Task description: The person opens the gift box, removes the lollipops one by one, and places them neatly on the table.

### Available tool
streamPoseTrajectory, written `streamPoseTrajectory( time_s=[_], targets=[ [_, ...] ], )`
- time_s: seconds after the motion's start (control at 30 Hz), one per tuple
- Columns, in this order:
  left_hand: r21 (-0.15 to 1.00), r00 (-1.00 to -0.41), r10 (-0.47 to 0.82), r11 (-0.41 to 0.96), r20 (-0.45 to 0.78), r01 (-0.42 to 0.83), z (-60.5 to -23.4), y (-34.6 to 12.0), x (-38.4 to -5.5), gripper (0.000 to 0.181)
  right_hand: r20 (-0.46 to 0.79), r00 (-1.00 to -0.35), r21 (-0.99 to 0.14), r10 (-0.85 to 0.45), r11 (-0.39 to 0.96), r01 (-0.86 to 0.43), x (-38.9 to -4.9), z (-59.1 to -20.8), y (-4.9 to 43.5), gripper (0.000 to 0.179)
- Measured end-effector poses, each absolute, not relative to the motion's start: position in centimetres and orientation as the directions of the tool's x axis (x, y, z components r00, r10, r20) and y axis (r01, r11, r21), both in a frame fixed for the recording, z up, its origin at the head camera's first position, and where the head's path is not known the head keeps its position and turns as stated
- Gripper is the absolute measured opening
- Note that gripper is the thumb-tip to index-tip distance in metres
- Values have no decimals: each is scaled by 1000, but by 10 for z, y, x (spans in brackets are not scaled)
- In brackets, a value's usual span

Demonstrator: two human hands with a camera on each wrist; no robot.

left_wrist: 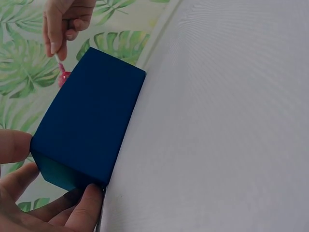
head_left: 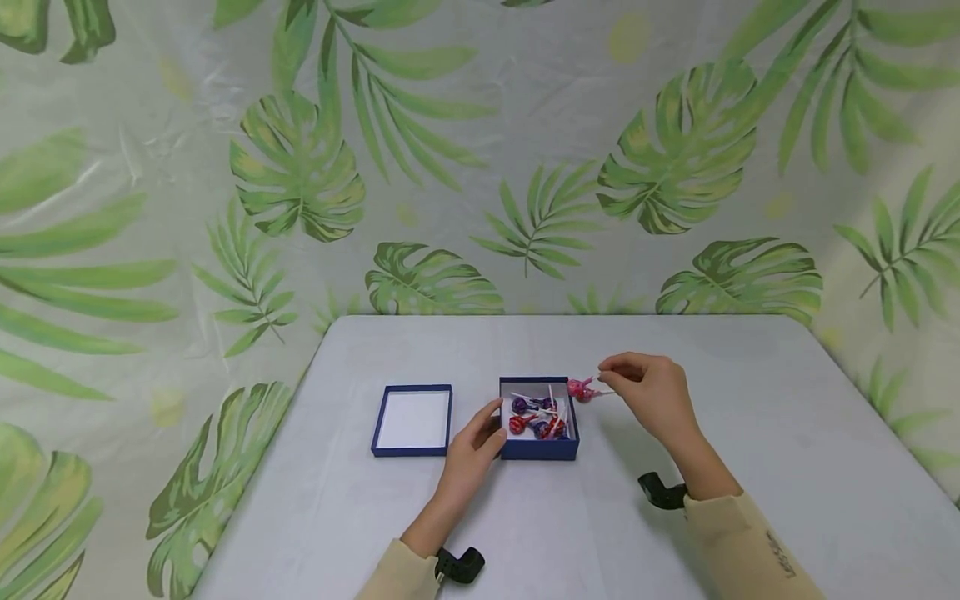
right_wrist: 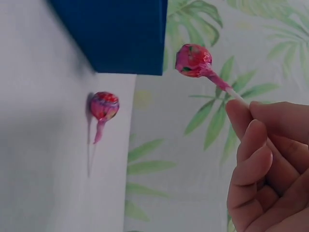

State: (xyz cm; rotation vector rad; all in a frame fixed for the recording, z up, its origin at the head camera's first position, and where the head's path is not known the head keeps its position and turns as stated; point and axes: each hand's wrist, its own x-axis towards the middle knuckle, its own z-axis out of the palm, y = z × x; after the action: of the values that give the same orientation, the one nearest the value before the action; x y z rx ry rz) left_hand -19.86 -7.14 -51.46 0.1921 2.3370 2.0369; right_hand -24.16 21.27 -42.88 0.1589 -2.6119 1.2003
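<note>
My right hand [head_left: 651,396] pinches the white stick of a pink-wrapped lollipop [right_wrist: 193,61] between thumb and fingertips. The candy end hangs beside the right wall of a blue box [head_left: 539,450]. Another pink lollipop [right_wrist: 105,106] lies on the table below it, close to the box. My left hand [head_left: 474,442] holds the box at its left side. In the left wrist view its thumb [left_wrist: 15,146] is at the top rim and other fingers are bent against the lower left wall. Inside the box lie several red and purple lollipops [head_left: 519,405], sticks crossing.
A shallow blue-edged box lid [head_left: 412,452], white inside, lies on the table to the left of the box. The white tabletop [head_left: 675,333] ends at a leaf-patterned curtain [head_left: 540,125] behind. A black device [head_left: 663,492] is strapped to each wrist.
</note>
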Motion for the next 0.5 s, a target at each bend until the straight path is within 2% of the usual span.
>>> streamPoseTrajectory(
  time_s=[0.27, 0.5],
  targets=[
    [991, -991, 114, 106, 69, 81, -522, -73, -201, 48, 241, -970, -730, 22, 663, -166, -249, -445, 226, 13],
    [994, -990, 119, 67, 81, 89, -521, -72, -202, 49, 138, -990, -744, 8, 661, -98, -256, -461, 237, 14]
  ],
)
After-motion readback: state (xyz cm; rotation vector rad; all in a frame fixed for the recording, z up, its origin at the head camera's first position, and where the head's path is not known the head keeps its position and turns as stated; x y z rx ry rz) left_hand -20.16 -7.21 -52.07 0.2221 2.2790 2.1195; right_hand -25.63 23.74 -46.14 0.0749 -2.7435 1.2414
